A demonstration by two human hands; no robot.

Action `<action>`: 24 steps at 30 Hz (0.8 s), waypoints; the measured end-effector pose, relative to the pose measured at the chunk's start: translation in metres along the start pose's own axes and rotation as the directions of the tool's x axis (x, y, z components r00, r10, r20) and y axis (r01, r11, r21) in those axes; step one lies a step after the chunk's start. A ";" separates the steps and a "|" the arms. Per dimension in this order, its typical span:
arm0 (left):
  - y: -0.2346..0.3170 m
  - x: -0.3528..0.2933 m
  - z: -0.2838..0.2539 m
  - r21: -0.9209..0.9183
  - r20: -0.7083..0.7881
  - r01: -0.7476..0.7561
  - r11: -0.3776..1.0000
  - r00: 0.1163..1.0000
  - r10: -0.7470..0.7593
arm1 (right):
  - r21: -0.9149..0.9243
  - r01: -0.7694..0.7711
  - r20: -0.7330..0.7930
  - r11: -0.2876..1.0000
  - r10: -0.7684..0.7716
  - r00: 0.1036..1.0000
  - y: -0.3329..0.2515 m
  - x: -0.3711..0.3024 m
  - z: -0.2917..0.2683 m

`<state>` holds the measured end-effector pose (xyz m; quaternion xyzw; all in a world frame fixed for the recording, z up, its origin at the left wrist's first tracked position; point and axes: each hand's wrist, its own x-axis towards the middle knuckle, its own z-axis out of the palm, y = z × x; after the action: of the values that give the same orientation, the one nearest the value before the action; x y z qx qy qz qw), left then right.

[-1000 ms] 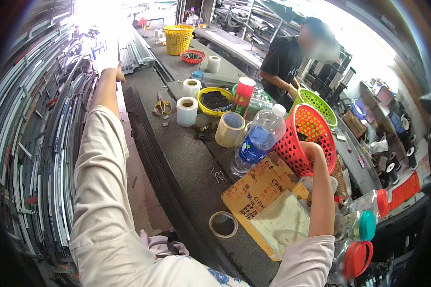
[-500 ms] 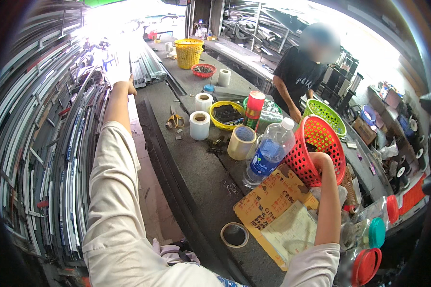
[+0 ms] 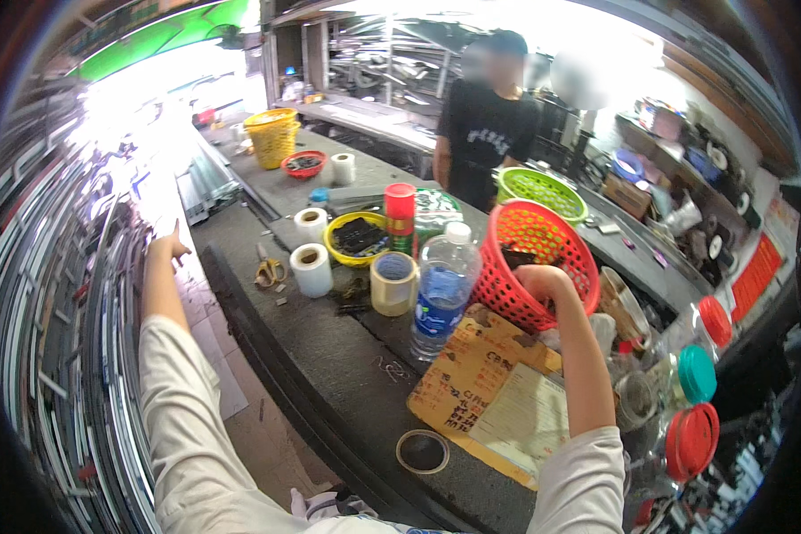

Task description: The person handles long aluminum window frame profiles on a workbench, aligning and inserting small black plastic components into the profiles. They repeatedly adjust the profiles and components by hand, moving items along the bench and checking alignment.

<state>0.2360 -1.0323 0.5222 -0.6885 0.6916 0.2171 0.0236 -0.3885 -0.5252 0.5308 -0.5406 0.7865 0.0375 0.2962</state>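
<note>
My right hand (image 3: 544,281) reaches inside a tilted red perforated plastic basket (image 3: 497,283), close to some dark pieces (image 3: 517,256). Its fingertips are hidden, so any hold on a piece cannot be made out. Out to the left, my left hand (image 3: 170,246) is stretched away from me beside the metal rack, fingers apart and nothing visible in it. Next to the red basket stands a clear plastic bottle (image 3: 442,303) with a blue label. A brown cardboard sheet (image 3: 445,384) with handwriting lies below it, a paper sheet (image 3: 523,418) on top.
Tape rolls (image 3: 393,294), a red-capped spray can (image 3: 400,218), a yellow basket of black parts (image 3: 356,233) and scissors (image 3: 268,269) occupy the dark workbench (image 3: 329,383). Long metal profiles (image 3: 71,356) fill the left side. Lidded jars (image 3: 691,442) stand at right; a person (image 3: 488,125) is across the bench.
The view has swung right and up, so the bench shifts left in it. My right hand stays in the red basket; my left hand's fingers now spread. The person across stands more upright.
</note>
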 end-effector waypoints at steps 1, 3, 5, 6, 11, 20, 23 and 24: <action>-0.008 0.011 0.008 -0.018 0.006 -0.009 1.000 1.000 0.009 | 0.031 0.010 -0.018 0.999 -0.009 1.000 -0.002 -0.002 0.001; -0.027 0.036 0.031 -0.078 0.005 -0.073 0.994 0.997 0.073 | 0.105 0.054 -0.088 0.993 -0.044 0.995 -0.004 -0.009 0.001; -0.055 0.058 0.074 -0.143 0.006 -0.194 0.971 0.980 0.197 | 0.119 0.016 -0.122 0.993 -0.001 0.993 -0.009 -0.015 0.001; -0.074 0.063 0.103 -0.168 -0.039 -0.268 0.949 0.963 0.266 | 0.079 -0.002 -0.153 0.997 0.014 0.988 -0.011 -0.018 0.001; -0.177 -0.037 0.314 -0.070 -0.238 -0.249 0.966 0.944 0.226 | 0.214 -0.118 -0.260 0.970 0.173 0.950 -0.016 -0.025 0.001; -0.302 -0.345 0.611 -0.373 0.539 0.315 0.873 0.839 -0.072 | 0.355 -0.111 -0.455 0.928 0.275 0.847 -0.007 -0.037 -0.004; -0.342 -0.357 0.615 0.002 0.513 0.065 0.998 0.856 -0.057 | 0.486 -0.081 -0.440 0.870 0.324 0.838 -0.001 -0.048 -0.012; -0.352 -0.354 0.614 0.105 0.489 -0.029 0.994 0.872 -0.027 | 0.494 -0.061 -0.454 0.867 0.317 0.832 0.001 -0.052 -0.015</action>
<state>0.4296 -0.4794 -0.0097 -0.6084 0.6742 0.3462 0.2355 -0.3837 -0.4874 0.5691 -0.3613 0.8737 -0.2678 0.1857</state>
